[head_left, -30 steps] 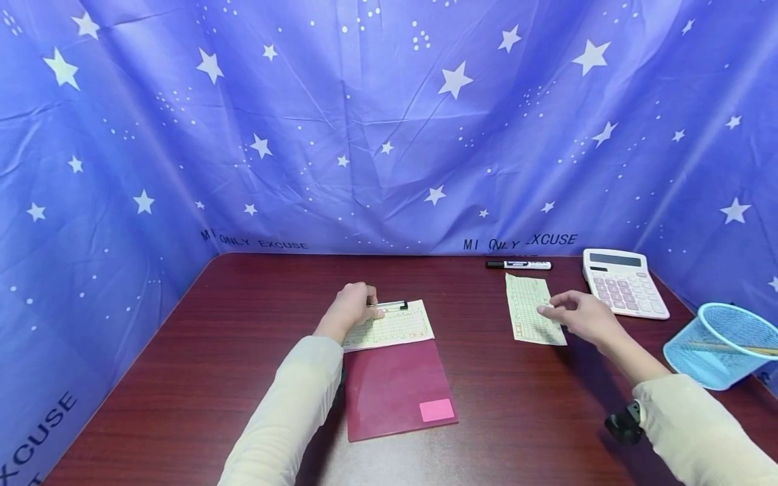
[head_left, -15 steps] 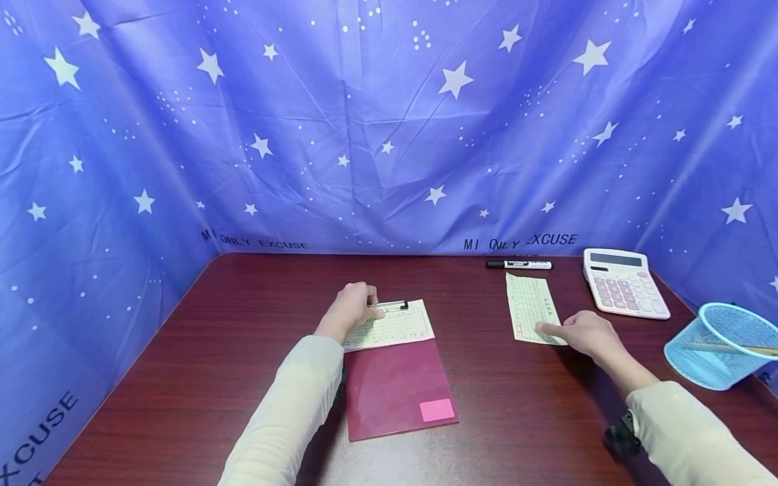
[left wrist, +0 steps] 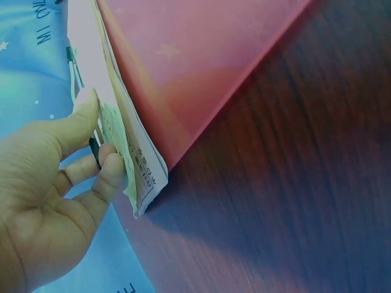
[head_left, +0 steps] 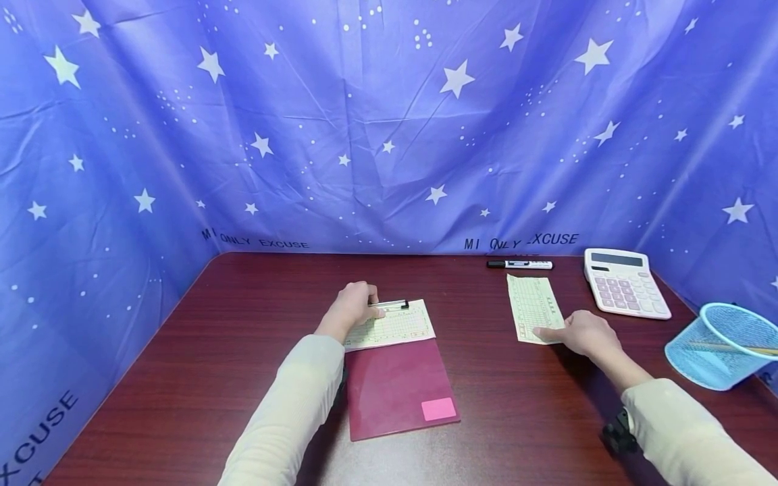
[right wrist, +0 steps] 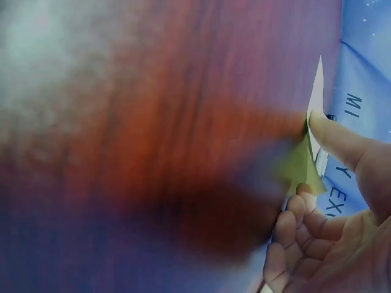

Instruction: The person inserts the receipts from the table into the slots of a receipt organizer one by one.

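On the table lies a maroon clipboard (head_left: 398, 385) with pale green printed form sheets (head_left: 401, 329) at its top, under a wire clip (head_left: 395, 306) with black ends. My left hand (head_left: 352, 307) grips at the clip, its thumb over the sheets. In the left wrist view, the left hand (left wrist: 55, 183) has fingertips right at the clip and the edge of the stacked sheets (left wrist: 137, 152). To the right lies a loose form slip (head_left: 530, 307). My right hand (head_left: 586, 334) pinches its near right corner; in the right wrist view the slip (right wrist: 302, 168) bends between thumb and fingers.
A black and white marker (head_left: 519, 264) lies behind the slip. A white and pink calculator (head_left: 626, 283) stands at the back right, with a tilted blue mesh pen holder (head_left: 699, 354) nearer. A pink label (head_left: 438, 409) marks the clipboard's near corner. A starry blue curtain (head_left: 365, 135) surrounds the table.
My right hand has moved nearer to me along the slip's right edge and now pinches its near corner. The left hand stays at the clip.
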